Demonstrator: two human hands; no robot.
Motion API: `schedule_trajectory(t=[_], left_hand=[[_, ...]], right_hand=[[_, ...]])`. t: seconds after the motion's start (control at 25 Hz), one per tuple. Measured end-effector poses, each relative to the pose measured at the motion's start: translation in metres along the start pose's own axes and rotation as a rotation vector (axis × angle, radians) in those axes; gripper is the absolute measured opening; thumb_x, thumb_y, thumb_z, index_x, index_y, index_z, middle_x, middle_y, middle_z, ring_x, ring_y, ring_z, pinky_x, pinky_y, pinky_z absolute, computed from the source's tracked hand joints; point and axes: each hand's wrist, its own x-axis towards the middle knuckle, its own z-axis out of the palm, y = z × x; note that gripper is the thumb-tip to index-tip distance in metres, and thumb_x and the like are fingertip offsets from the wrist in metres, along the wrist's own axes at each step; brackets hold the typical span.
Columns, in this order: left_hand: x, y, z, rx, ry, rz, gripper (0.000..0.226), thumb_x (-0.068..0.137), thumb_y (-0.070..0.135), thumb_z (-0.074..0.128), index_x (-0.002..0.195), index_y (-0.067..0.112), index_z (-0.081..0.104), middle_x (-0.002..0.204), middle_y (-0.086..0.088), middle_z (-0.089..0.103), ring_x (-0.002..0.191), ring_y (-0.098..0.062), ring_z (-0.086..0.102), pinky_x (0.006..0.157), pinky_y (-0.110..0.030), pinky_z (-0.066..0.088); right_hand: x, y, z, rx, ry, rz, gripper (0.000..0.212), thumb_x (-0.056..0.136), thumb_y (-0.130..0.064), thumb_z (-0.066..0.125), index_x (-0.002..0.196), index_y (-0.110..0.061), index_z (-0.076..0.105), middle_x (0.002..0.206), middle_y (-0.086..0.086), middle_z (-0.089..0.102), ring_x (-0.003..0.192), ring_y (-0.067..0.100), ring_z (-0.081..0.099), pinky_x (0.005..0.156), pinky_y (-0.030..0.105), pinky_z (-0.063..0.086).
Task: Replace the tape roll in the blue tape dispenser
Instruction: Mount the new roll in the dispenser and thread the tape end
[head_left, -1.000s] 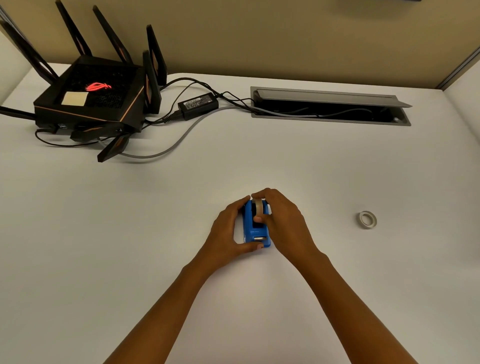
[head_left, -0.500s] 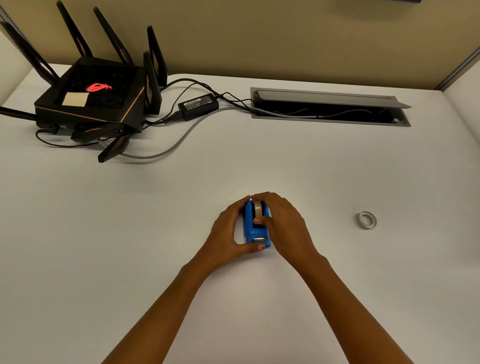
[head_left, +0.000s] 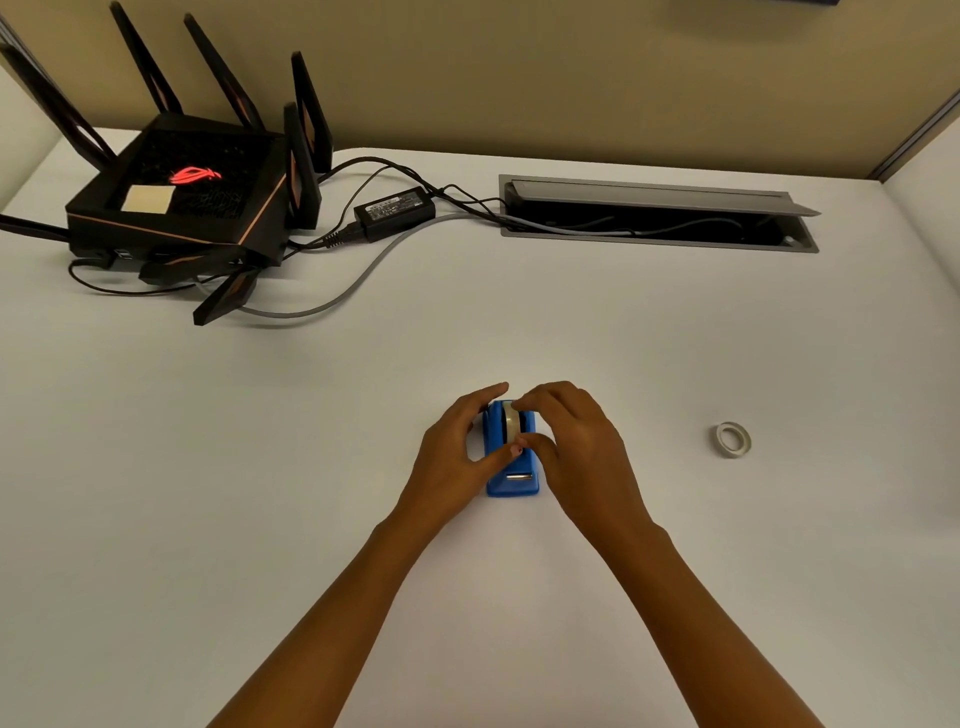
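The blue tape dispenser (head_left: 511, 486) stands on the white desk, its cutter end toward me. A clear tape roll (head_left: 511, 422) sits in its cradle. My left hand (head_left: 457, 452) cups the dispenser's left side, thumb across the middle and fingers curled over the far end. My right hand (head_left: 574, 441) pinches the roll, fingertips on its top and thumb at its near edge. A second, white tape roll (head_left: 732, 439) lies flat on the desk to the right, apart from both hands.
A black router (head_left: 182, 208) with tall antennas stands at the back left, with a power brick (head_left: 395, 212) and cables running to an open grey cable tray (head_left: 660, 214) set in the desk. A beige partition wall closes off the back.
My left thumb has slid from the dispenser's near end up to its middle, uncovering the cutter. My right fingers have shifted on the roll. The dispenser has stayed in place.
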Motion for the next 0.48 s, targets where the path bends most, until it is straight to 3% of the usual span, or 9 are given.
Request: schedule_trajectory(t=[0.24,0.48], left_hand=[[0.0053,-0.0093,0.0015,0.061,0.008,0.082,0.050,0.078,0.024,0.069,0.125,0.021,0.051,0.125,0.011,0.053,0.111,-0.004,0.050,0.091,0.001,0.035],[0.0079,-0.0102,-0.0002,0.081,0.006,0.069,0.052,0.077,0.025,0.070,0.125,0.019,0.051,0.129,0.002,0.057,0.109,-0.005,0.050,0.088,0.003,0.034]], right_hand=[[-0.0008,0.0029,0.0031,-0.031,-0.003,-0.026,0.026,0.072,-0.002,0.075,0.095,-0.005,0.066,0.095,0.014,0.069,0.082,0.029,0.064,0.068,0.032,0.054],[0.0025,0.0046,0.0026,-0.033,-0.014,-0.065,0.028,0.067,-0.002,0.079,0.092,-0.002,0.067,0.091,0.017,0.070,0.078,0.031,0.065,0.067,0.031,0.054]])
